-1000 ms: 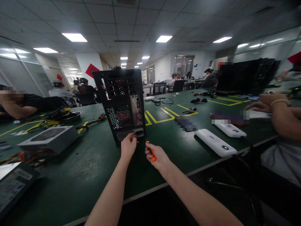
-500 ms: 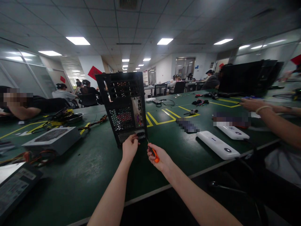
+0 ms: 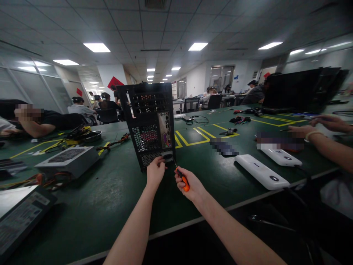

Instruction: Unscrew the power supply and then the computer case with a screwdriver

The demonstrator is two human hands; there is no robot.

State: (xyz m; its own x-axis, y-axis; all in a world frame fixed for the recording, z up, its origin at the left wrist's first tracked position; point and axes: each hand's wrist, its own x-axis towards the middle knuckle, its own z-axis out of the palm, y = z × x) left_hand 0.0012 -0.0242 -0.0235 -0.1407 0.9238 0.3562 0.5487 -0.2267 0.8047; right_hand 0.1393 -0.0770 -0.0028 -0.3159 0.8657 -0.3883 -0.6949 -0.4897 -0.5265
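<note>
A black computer case (image 3: 143, 151) stands upright on the green table, its perforated back towards me. At its bottom, a power supply (image 3: 168, 157) shows its socket. My left hand (image 3: 156, 171) is against the lower edge of the back beside that socket, fingers curled together; whatever they pinch is hidden. My right hand (image 3: 190, 182) is closed round the handle of an orange and black screwdriver (image 3: 185, 182). The thin shaft points up at the lower right corner of the case back; whether its tip sits on a screw is too small to tell.
Two loose power supplies (image 3: 68, 159) with cables lie at the left. White power-bank-like devices (image 3: 260, 172) and a blurred-out phone-like object (image 3: 224, 147) lie to the right. Another person's hands (image 3: 306, 130) work at the right. A dark monitor-like panel (image 3: 291, 92) stands behind them.
The whole view has shifted slightly, so things appear further right. My hands keep the same hold at the case. The co-worker's hands at the right have moved apart.
</note>
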